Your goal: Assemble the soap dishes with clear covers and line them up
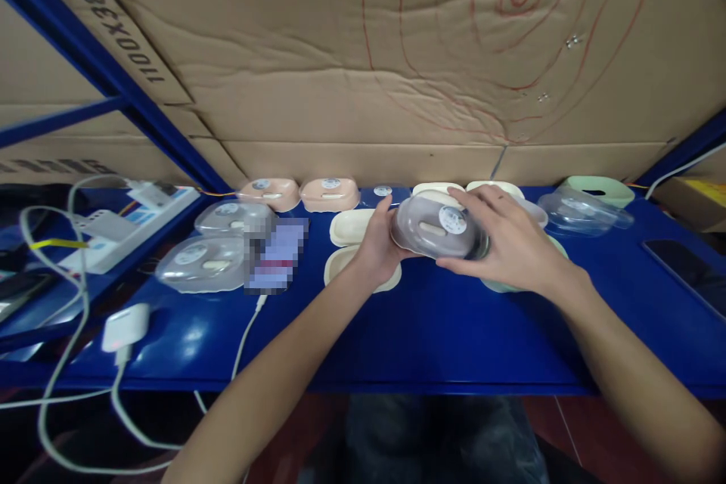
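Both hands hold an oval soap box (423, 221) with a clear lid and a round white sticker, raised a little over the blue shelf. My left hand (376, 243) grips its left end, thumb up along the side and fingers partly hidden underneath. Around the right end curls my right hand (513, 242), fingers over the top edge and thumb along the near side. Behind my left hand lie two cream oval trays (349, 228), one nearer than the other. A green piece (499, 286) shows partly under my right hand. More cream boxes (499, 187) stand behind the held one.
Peach boxes (271, 193) line the back. Clear-lidded boxes (198, 263) and a charging phone (277, 253) are at left, near a power strip (128, 231) and a white charger (125, 327). Clear lids (578, 213), a green piece (606, 189) and a dark phone (684, 268) lie right.
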Demonstrator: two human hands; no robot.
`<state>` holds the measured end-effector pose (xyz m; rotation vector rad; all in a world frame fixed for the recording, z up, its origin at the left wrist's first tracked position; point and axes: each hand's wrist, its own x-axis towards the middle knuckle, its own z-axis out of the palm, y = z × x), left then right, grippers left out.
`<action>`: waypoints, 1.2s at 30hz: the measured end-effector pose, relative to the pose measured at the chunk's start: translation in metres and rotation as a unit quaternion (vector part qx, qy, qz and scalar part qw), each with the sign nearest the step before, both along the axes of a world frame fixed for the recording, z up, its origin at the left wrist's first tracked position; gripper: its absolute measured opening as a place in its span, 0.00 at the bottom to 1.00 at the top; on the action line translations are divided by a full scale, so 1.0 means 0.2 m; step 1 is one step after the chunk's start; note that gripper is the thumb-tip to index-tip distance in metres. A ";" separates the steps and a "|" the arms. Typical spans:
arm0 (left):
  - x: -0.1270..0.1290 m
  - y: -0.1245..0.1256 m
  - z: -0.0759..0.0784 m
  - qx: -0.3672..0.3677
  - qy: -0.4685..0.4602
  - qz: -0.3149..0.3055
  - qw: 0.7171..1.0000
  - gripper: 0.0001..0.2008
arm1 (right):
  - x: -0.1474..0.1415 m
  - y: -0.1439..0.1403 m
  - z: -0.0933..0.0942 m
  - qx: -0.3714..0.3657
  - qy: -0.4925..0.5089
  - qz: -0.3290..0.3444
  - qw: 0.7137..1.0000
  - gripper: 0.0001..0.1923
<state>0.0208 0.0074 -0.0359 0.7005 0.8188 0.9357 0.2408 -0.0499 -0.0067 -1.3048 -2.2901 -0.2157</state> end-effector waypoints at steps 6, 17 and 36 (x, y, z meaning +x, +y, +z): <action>0.05 -0.05 -0.03 -0.002 0.011 0.026 1.000 0.27 | 0.01 0.04 -0.14 0.026 -0.002 -0.002 1.000 0.50; 0.08 -0.08 -0.03 0.018 0.011 0.056 0.998 0.26 | 0.01 0.04 -0.16 0.022 0.029 -0.003 0.999 0.48; 0.07 -0.07 -0.02 0.021 -0.008 0.027 0.999 0.27 | 0.00 0.02 -0.17 0.069 -0.019 -0.002 0.997 0.50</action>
